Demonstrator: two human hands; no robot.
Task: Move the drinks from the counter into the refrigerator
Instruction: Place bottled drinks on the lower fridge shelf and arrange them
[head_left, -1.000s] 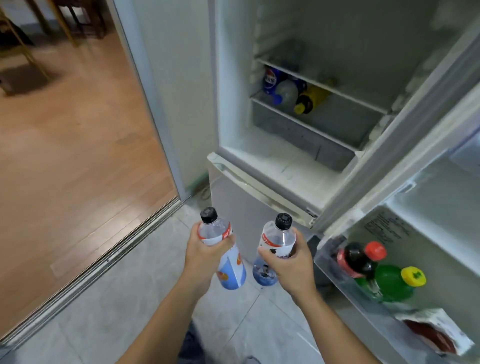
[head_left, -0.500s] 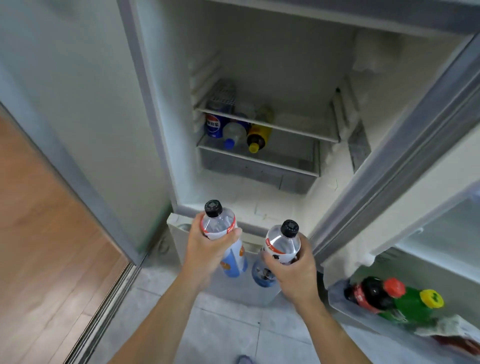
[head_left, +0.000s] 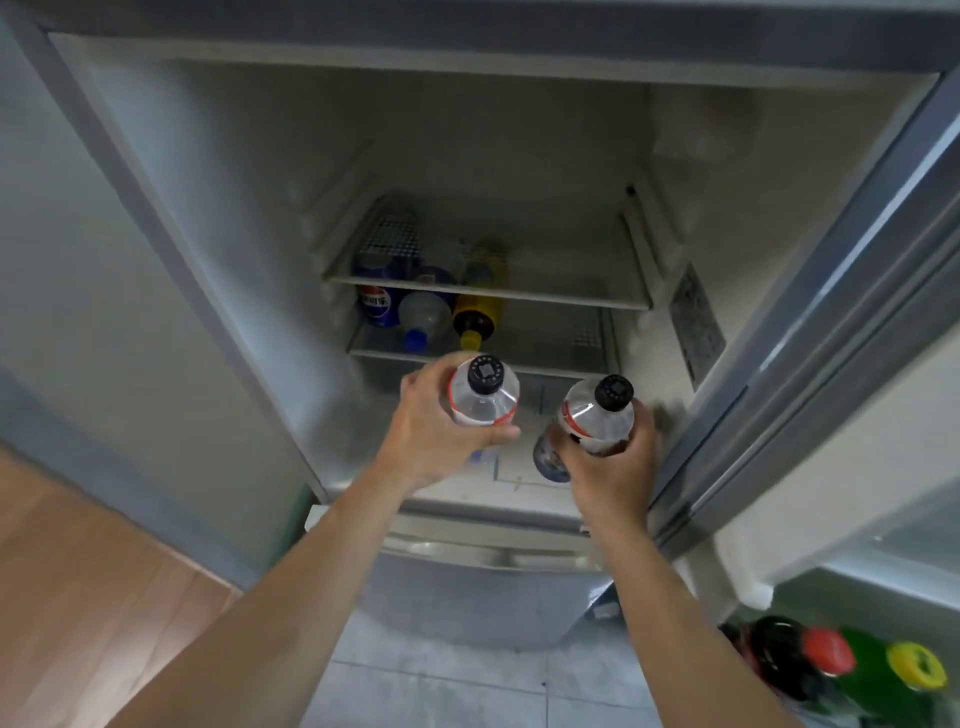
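Observation:
My left hand (head_left: 431, 431) grips a clear black-capped bottle (head_left: 483, 397), held upright just inside the open refrigerator (head_left: 218, 218). Beside it my right hand (head_left: 613, 467) holds a second clear black-capped bottle (head_left: 597, 413), tilted a little, over the white fridge floor (head_left: 514, 480). Further back, under the glass shelf (head_left: 545, 299), lie a blue cola can (head_left: 375, 304), a clear blue-capped bottle (head_left: 423, 319) and a yellow-capped bottle (head_left: 475, 317), all on their sides.
The fridge door (head_left: 841, 322) stands open at the right. Its lower rack holds a dark red-capped bottle (head_left: 800, 657) and a green yellow-capped bottle (head_left: 883, 675). A closed lower drawer (head_left: 478, 587) sits below the compartment. Wooden floor (head_left: 78, 597) lies at the left, grey tiles (head_left: 441, 691) underfoot.
Both hands have moved forward with their bottles, from in front of the lower drawer into the open compartment. The view has swung right and closer to the fridge.

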